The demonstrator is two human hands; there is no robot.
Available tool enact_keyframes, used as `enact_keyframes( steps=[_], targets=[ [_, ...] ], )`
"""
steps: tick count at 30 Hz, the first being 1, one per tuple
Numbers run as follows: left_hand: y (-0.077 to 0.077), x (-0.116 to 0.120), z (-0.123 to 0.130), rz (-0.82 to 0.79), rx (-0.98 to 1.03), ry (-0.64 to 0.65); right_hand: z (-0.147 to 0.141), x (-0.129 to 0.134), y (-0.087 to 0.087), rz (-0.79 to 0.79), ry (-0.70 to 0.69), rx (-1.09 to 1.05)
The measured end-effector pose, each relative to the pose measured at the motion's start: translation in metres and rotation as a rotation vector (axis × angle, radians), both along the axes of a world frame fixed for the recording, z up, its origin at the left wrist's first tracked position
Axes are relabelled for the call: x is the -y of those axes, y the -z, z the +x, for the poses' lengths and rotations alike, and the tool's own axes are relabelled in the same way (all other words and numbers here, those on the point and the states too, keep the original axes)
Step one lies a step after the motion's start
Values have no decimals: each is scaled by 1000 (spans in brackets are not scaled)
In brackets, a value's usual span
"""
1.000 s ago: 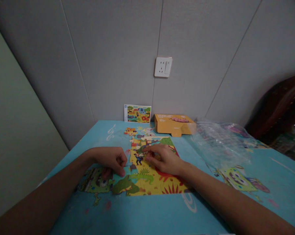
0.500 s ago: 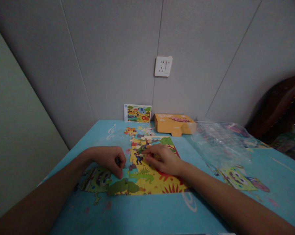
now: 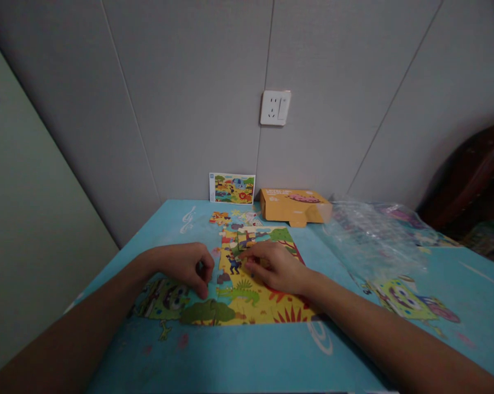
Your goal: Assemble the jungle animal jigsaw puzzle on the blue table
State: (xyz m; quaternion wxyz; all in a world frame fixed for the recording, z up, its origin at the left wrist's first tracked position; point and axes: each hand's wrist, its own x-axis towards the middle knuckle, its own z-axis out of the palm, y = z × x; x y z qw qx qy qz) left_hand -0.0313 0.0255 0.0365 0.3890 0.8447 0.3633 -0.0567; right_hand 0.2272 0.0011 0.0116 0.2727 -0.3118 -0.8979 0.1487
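**Pressing Pieces Into a Half-Built Picture**

Spreading across the room's lower half, the blue cartoon-printed surface (image 3: pixel 238 355) looks smooth and slightly glossy. On it, at centre, lies the flat cardboard jigsaw puzzle (image 3: pixel 250 298), bright yellow with green shrubs and red spiky plants, its left edge ragged where pieces are missing. At two o'clock from it sits a crinkled clear plastic bag (image 3: pixel 365 241); at one o'clock, a squat orange cardboard box (image 3: pixel 294 205); at twelve, a small reference card (image 3: pixel 232 188) leaning on the grey panelled wall.

The right hand (image 3: pixel 277 267) rests flat on the puzzle's upper middle, fingers spread low on a piece, holding nothing I can see. The left hand (image 3: pixel 187 265) sits at nine o'clock of the puzzle, fingers curled tight; whether a piece is pinched inside I cannot tell.

Compared with a second ago, the green piece at seven o'clock now sits nearer the yellow edge, so that corner appears closer to joined.
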Motion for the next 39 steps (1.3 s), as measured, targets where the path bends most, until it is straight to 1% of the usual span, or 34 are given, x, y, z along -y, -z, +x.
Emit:
enact_keyframes(
  steps=[5, 11, 18, 26, 34, 39],
  targets=[
    [-3, 3, 0, 98, -57, 12, 1, -1, 1, -14, 3, 1],
    [-2, 3, 1, 125, -76, 22, 0, 1, -1, -11, -15, -11],
    [-5, 8, 7, 164, 14, 45, 0, 1, 0, -29, -10, 3],
    [0, 11, 12, 75, 85, 66, -2, 0, -2, -27, -2, 9],
    [7, 10, 14, 0, 222, 149, -1, 0, 1, -28, 2, 23],
    [12, 7, 15, -50, 250, 146, -3, 0, -1, -50, -1, 44]
  ],
)
